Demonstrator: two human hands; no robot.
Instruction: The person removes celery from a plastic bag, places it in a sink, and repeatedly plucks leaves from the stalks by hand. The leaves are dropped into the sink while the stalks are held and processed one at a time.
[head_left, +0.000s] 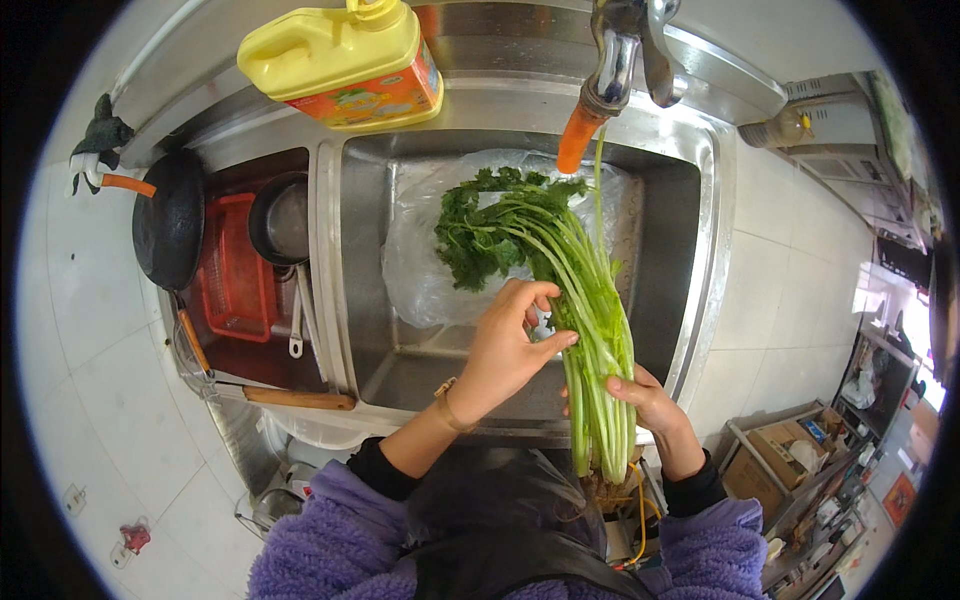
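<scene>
A bunch of leafy celery (589, 315) lies slantwise over the sink's front, its roots towards me and its dark green leaves bent to the left inside the basin. My right hand (651, 401) grips the lower stalks, thumb on top and most fingers hidden underneath. Beside the middle of the bunch is my left hand (517, 330), thumb and forefinger apart, their tips at the edge of the stalks. I see nothing held between them. Under the leaves, a clear plastic bag (420, 255) spreads over the bottom of the steel sink (375, 375).
An orange-tipped faucet (600, 94) hangs over the basin's back right. Behind the sink stands a yellow jug (337, 67). The left basin holds a red plastic basket (236, 300) and a small pan (281, 221). A dark wok (171, 221) leans at its left edge.
</scene>
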